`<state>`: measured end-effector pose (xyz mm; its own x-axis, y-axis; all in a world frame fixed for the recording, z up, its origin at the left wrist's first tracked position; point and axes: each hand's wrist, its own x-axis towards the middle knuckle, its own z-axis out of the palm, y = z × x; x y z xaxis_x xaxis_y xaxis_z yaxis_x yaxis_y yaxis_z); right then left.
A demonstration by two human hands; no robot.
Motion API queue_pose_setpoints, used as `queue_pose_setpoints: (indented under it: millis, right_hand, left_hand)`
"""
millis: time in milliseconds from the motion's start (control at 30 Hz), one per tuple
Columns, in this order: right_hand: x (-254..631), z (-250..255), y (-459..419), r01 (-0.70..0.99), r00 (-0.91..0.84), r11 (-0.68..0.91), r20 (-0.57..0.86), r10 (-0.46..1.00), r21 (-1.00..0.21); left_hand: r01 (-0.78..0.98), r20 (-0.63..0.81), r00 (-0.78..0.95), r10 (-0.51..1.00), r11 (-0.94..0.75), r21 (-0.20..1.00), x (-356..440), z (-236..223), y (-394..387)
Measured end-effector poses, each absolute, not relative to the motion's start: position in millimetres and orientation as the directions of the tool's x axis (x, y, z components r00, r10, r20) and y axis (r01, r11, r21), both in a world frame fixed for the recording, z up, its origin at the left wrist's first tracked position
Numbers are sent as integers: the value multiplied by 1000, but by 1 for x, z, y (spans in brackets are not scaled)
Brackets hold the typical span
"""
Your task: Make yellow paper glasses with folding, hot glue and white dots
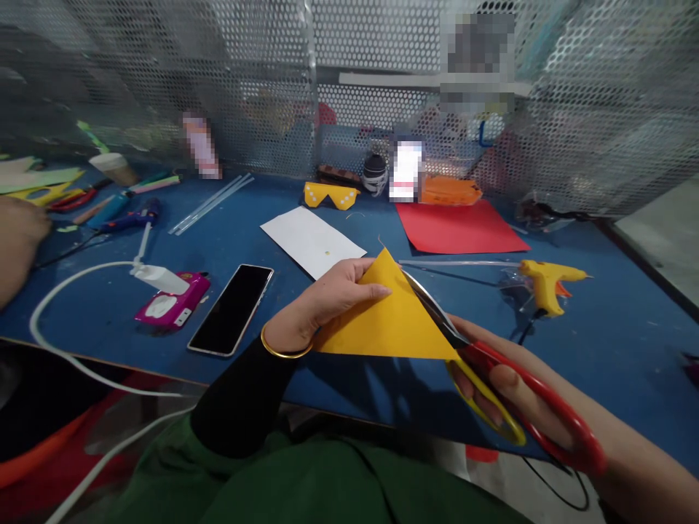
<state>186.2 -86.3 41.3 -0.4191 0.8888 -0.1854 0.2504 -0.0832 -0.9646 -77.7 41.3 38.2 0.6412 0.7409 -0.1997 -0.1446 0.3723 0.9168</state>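
Observation:
My left hand [344, 295] pinches a yellow sheet of paper [387, 324], thumb on top, near its upper point. The sheet looks triangular and is held above the table's front part. Around the handles of a pair of scissors [486, 364], one red and one yellow, my right hand [510, 386] is closed. The scissor blades lie along the sheet's right slanted edge, one blade partly hidden behind the paper. A thin curled strip rises at the paper's tip. Beyond the hands lies a white sheet [311, 240] on the blue table.
A phone [232, 309] and a purple power socket [175, 302] with a white cable are at left. A yellow glue gun [549, 280] lies right, below a red sheet [461, 227]. Yellow cut-out glasses [330, 195] lie behind. Another person's hand [22, 240] is far left.

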Motion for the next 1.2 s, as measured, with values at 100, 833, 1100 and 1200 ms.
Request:
queue_pose_setpoints:
  millis: [100, 833, 1100, 1200]
  right_hand:
    - [178, 43, -84, 241, -424, -157, -249, 871, -958]
    - [159, 38, -84, 290, -368, -212, -313, 876, -933]
    - [158, 36, -82, 304, -373, -164, -276, 886, -938]
    - [161, 34, -81, 325, -398, -109, -240, 885, -939]
  left_hand:
    - [-117, -225, 632, 742, 378, 918, -77, 39, 41]
    - [-127, -220, 647, 730, 388, 913, -79, 42, 42]
    - [-169, -160, 450, 879, 259, 951, -70, 41, 43]
    - [-129, -147, 344, 928, 201, 971, -68, 40, 43]
